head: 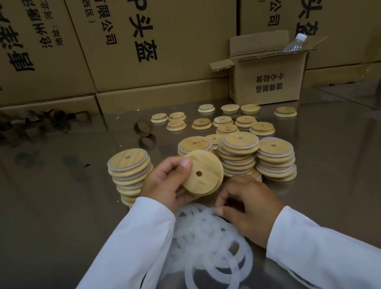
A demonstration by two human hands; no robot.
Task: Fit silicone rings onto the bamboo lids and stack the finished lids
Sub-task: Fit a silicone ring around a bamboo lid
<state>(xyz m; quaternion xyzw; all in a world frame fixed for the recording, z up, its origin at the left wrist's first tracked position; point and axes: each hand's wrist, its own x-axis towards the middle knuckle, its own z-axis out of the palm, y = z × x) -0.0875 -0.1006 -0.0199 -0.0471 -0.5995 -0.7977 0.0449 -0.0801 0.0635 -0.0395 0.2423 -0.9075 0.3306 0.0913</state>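
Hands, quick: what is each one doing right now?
Left hand: closed around a wooden lid, held up and tilted.
Right hand: fingers curled, apparently pinching a white ring from the pile.

Held lid [201,173] hides the middle stack's [194,143] lower part.

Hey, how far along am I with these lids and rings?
Done: several stacks of ringed lids stand on the table. In hand: the left hand grips a bare bamboo lid while the right hand picks at the loose silicone rings. Left: about a dozen ringless lids lie scattered behind the stacks, so plenty remains.
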